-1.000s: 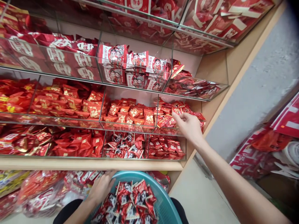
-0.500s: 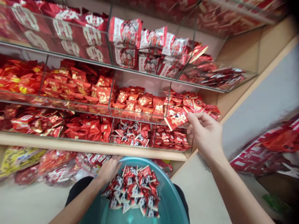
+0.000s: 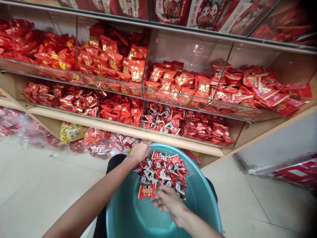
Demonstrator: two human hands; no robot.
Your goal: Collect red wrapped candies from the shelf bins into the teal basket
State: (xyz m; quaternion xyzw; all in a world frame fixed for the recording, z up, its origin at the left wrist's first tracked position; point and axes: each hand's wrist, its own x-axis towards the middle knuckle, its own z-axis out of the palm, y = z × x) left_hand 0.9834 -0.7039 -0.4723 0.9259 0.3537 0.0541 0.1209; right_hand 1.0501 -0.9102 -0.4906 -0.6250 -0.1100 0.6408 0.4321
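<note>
A teal plastic basket (image 3: 201,177) sits between my knees, under the shelf's front edge. My left hand (image 3: 140,152) is at its far left rim, fingers curled over the edge. Inside it, toward the far side, lies a heap of red, black and white wrapped candies (image 3: 162,168). Over the basket, just nearer than that heap, my right hand (image 3: 167,200) pinches a small flat red packet with gold print (image 3: 146,191) by its right end. The packet looks like a wrapped sweet; its contents are hidden.
Glass-fronted shelves hold red packets (image 3: 183,81) in compartments. Below them, a lower row has black-and-red candies (image 3: 162,117) and red sweets (image 3: 210,129). A wooden ledge (image 3: 119,127) runs above the basket. Bulk bags (image 3: 96,142) lie on the floor beneath.
My right hand has come down and left from the right end of the shelves to over the basket, still pinching the red packet. The left hand stays at the rim. The view has shifted.
</note>
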